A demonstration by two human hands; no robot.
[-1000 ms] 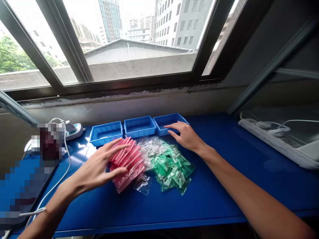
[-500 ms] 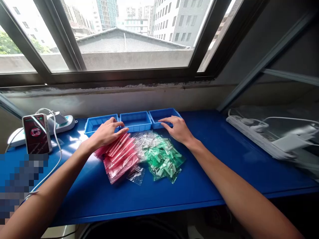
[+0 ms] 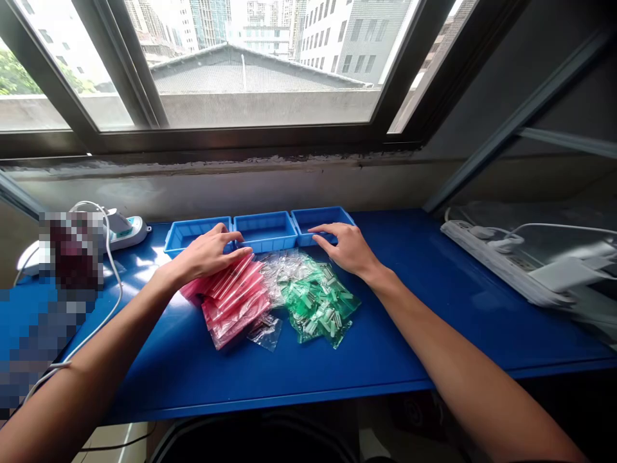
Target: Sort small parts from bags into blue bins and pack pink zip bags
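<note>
My left hand (image 3: pixel 208 252) is open, fingers apart, over the upper end of a stack of pink plastic bags (image 3: pixel 236 302) and in front of the left blue bin (image 3: pixel 180 230). My right hand (image 3: pixel 348 247) is open at the front edge of the right blue bin (image 3: pixel 332 213), thumb and fingers apart with nothing between them. Between the two stands the middle blue bin (image 3: pixel 267 244). Green bags with small pale pieces (image 3: pixel 321 305) lie below my right hand. Clear bags (image 3: pixel 277 270) sit between the pink and green ones, and a small clear bag (image 3: pixel 267 331) lies nearer me.
A white power strip (image 3: pixel 130 235) with a plug and a white cable (image 3: pixel 116 276) lie at the left. Another power strip (image 3: pixel 506 263) with adapters is at the right. The blue table's front edge (image 3: pixel 289 399) runs below, the window frame (image 3: pixel 241 138) behind.
The view has shifted slightly, so the bags and the table edge appear a little higher. Both hands hold nearly the same pose and place over the table.
</note>
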